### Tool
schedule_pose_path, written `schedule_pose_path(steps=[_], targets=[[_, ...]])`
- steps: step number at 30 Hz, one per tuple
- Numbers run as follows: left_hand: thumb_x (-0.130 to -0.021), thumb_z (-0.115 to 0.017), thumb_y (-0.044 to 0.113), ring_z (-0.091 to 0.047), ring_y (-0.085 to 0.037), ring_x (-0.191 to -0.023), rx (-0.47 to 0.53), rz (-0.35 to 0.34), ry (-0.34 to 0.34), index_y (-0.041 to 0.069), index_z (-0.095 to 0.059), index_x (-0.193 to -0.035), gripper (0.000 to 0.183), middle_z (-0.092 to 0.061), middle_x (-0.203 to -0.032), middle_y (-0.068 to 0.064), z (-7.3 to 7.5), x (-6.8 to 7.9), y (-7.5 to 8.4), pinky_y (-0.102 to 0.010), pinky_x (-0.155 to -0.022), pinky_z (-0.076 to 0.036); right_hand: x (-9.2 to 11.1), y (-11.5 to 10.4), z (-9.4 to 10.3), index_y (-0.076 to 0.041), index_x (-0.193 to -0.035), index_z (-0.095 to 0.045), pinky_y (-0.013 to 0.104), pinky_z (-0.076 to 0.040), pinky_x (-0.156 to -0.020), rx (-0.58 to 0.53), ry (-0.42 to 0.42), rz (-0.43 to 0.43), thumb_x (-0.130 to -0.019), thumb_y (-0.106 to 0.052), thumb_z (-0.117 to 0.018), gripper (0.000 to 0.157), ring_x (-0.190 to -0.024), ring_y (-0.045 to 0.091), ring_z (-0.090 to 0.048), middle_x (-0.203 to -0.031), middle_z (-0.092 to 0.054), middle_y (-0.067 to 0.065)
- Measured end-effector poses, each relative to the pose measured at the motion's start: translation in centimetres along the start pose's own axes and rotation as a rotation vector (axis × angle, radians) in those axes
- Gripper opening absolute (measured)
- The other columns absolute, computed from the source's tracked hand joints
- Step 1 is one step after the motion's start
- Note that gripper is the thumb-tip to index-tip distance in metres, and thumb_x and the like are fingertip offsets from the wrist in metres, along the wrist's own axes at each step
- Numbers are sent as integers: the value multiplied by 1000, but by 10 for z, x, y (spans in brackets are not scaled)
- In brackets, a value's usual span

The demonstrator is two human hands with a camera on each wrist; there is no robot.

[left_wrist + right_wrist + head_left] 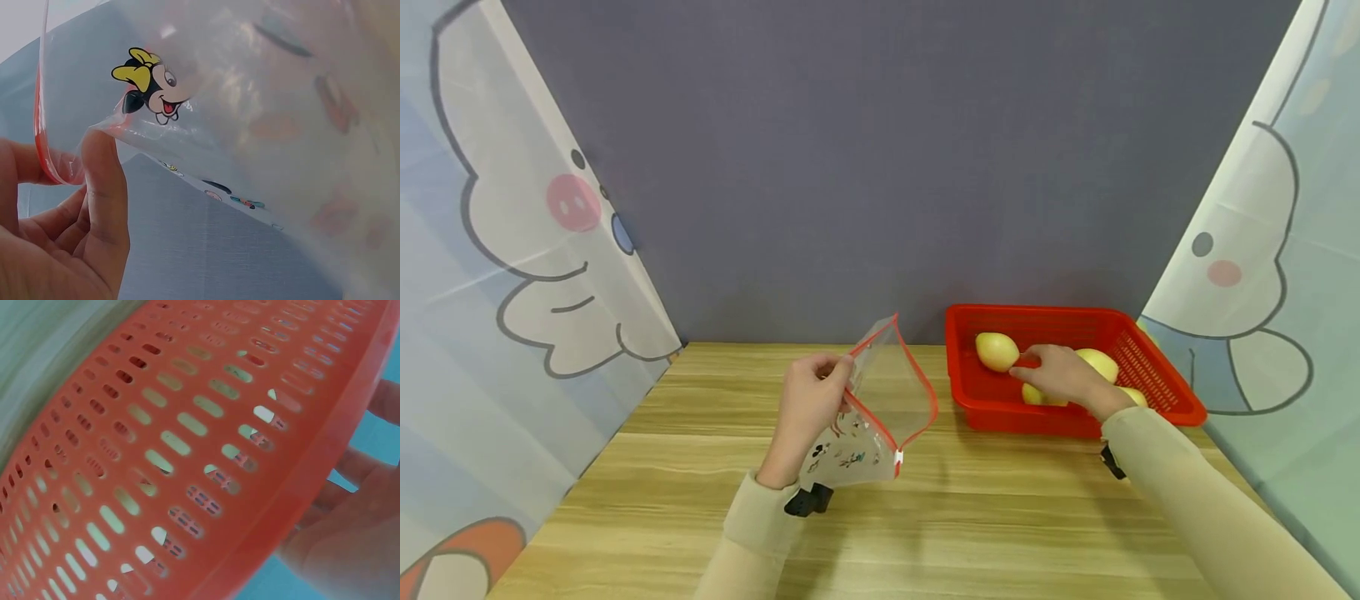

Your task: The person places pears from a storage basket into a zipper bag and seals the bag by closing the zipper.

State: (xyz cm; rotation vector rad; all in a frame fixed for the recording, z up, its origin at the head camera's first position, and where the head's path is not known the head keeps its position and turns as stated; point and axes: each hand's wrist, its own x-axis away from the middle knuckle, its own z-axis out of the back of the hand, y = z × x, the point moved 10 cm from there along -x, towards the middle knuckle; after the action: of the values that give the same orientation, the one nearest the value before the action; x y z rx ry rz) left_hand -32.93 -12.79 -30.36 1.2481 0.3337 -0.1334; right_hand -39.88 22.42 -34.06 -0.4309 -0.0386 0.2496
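My left hand (pixel 814 392) pinches the red-edged rim of a clear zip bag (pixel 857 446) between thumb and fingers. The bag's mouth gapes toward the right, with a white slider at its lower corner. Cartoon prints show on the bag (pixel 206 100) in the left wrist view, close to the thumb. Over the red basket (pixel 1000 417), my right hand (pixel 1060 372) reaches in with loosely bent fingers. Its fingertips are beside a yellow lemon (pixel 996 352); whether they touch it I cannot tell. Another lemon (pixel 1033 394) lies partly hidden under this hand.
More lemons (pixel 1099 363) lie at the basket's right side. The basket's slotted wall (pixel 169 444) fills most of the right wrist view. The wooden table (pixel 700 467) ends at a grey panel (pixel 820 167), with cartoon-printed curtains (pixel 497 333) on both sides.
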Motion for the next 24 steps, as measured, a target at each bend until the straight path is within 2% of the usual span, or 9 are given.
schedule_pose_path(steps=[9,13,17,22,24], targets=[[-101,-65,22,-62,-24,-47,-27,-24,2,4,-77,-94,22,-66,-71,-11,0,1,4,-36,-43,-55,-2,15,-14,13,-136,-55,63,-47,-101,32,-129,-38,-98,-37,-62,63,-122,49,-55,-138,-55,33],[-101,-65,22,-62,-23,-47,-27,-32,6,5,-77,-94,22,-67,-71,-9,1,2,4,-34,-43,-54,-1,17,-14,12,-133,-58,63,-47,-100,101,-149,-28,-97,-33,-62,58,-122,50,-54,-136,-57,32],[-101,-64,22,-63,-23,-47,-18,-34,6,5,-77,-95,22,-67,-72,-9,2,2,4,-38,-46,-57,-1,19,-13,9,-127,-63,62,-48,-97,164,-155,-15,-93,-29,-64,52,-116,49,-52,-127,-61,30],[-101,-64,23,-63,-22,-48,-12,-27,9,4,-77,-95,23,-67,-73,-10,2,2,2,-49,-52,-60,-3,25,-15,8,-128,-64,59,-47,-92,152,-171,-27,-91,-29,-69,52,-107,41,-49,-118,-62,24],[-101,-64,23,-63,-22,-48,-18,-27,13,4,-77,-94,23,-67,-73,-9,3,2,1,-47,-51,-59,-6,27,-16,8,-128,-63,56,-48,-89,149,-173,-25,-91,-28,-71,53,-102,37,-48,-114,-62,22]])
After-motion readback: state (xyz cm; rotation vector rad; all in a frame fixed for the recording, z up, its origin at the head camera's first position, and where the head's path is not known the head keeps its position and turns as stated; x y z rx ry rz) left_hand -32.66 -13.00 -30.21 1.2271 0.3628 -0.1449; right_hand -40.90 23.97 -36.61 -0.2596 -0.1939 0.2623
